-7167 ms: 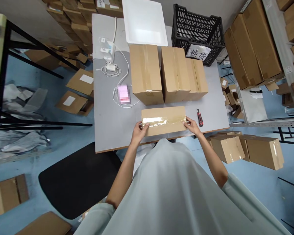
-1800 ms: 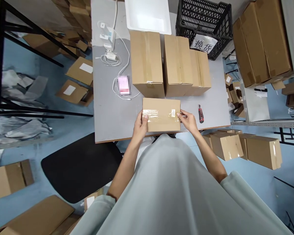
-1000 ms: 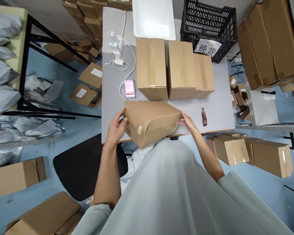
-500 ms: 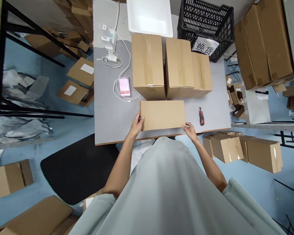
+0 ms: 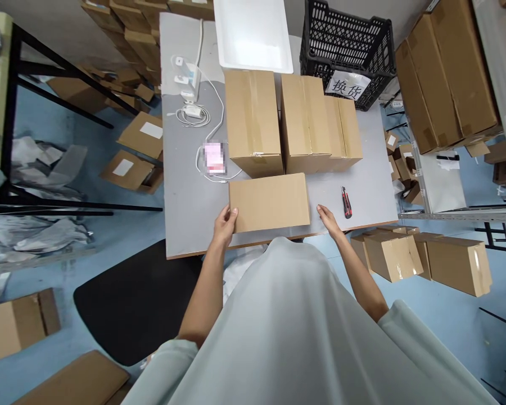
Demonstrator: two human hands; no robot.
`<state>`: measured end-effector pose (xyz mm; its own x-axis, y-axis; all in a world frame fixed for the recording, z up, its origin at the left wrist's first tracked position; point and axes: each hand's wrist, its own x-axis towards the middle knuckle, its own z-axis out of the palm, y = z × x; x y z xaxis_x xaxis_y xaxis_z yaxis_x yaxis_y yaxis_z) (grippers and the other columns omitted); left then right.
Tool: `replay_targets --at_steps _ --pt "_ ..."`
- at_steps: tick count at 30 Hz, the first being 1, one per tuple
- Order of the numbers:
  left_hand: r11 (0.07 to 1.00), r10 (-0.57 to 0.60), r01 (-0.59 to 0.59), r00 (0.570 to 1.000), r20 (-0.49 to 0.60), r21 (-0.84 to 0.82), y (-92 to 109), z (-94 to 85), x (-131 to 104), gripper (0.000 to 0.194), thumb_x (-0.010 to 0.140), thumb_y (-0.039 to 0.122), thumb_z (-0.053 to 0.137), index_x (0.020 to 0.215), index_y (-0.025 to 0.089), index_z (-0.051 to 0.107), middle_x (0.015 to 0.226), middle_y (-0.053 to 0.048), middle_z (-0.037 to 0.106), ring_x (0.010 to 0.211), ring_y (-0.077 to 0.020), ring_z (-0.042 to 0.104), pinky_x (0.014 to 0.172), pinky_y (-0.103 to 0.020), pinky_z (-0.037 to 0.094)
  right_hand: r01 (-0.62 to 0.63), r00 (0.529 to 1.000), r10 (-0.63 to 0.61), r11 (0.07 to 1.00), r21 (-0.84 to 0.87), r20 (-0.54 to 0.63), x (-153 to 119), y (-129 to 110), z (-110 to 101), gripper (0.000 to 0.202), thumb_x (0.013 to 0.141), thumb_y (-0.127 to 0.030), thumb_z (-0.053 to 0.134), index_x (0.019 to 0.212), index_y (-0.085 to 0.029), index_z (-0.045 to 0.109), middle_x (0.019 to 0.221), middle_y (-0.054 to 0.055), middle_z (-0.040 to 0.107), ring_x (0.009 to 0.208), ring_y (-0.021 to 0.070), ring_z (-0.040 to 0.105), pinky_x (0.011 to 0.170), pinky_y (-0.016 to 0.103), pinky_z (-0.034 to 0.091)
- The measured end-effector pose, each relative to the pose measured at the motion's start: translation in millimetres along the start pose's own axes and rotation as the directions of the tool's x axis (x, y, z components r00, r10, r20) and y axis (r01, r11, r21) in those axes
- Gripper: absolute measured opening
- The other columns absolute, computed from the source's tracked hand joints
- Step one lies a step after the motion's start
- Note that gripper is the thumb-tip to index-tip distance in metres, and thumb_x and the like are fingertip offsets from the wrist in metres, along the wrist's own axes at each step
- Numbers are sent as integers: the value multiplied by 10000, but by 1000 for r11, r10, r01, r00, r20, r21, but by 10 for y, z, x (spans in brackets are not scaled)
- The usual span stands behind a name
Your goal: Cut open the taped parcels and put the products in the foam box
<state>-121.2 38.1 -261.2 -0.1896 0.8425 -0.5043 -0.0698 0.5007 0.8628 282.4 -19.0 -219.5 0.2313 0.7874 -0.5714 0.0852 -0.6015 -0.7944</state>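
Note:
A plain brown cardboard box (image 5: 270, 202) lies near the front edge of the grey table (image 5: 194, 225). My left hand (image 5: 225, 224) grips its left end, thumb on the top face and the fingers round the side. To the right of the box, a small gap away from it, my right hand (image 5: 328, 218) is over the table with fingers stretched out and nothing in them. A red and black utility knife (image 5: 346, 202) lies just right of that hand. Behind the box stand a taped carton (image 5: 253, 121), a second carton (image 5: 303, 118) and a smaller one (image 5: 346, 126).
A white tray (image 5: 253, 39) and a black plastic crate (image 5: 349, 42) stand at the back. A power strip (image 5: 189, 81), white cables and a blurred pink item (image 5: 215, 158) are on the left. A black chair (image 5: 139, 304) and more cartons (image 5: 394, 253) are beside the table.
The box has shifted left, with my left hand still on its left end. My right hand has come off the box's right corner and now stays apart from it.

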Motion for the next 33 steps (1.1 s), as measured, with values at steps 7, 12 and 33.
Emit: replay_targets --at_steps 7,12,33 --pt "945 189 -138 970 -153 298 350 -324 -4 833 971 548 827 1653 130 596 1765 -267 531 1689 -387 478 1421 -570 330 -20 944 -38 985 173 329 131 -250 462 709 969 -744 742 1478 -251 750 1465 119 812 1341 305 771 1202 500 605" --pt "859 354 -366 930 102 358 817 261 -556 823 1093 702 621 1776 264 488 1910 -132 335 1807 -328 224 1481 -523 143 27 895 -146 961 276 421 10 -563 752 817 902 -725 848 1579 -294 694 1511 86 791 1359 317 761 1208 498 620" --pt "979 183 -199 948 261 35 950 849 -981 868 1031 751 720 1719 252 543 1650 -148 673 1537 -363 645 1311 -507 528 243 962 -238 970 -24 134 -446 -796 122 724 983 -715 796 1573 -299 744 1473 82 795 1230 367 826 1119 561 675"
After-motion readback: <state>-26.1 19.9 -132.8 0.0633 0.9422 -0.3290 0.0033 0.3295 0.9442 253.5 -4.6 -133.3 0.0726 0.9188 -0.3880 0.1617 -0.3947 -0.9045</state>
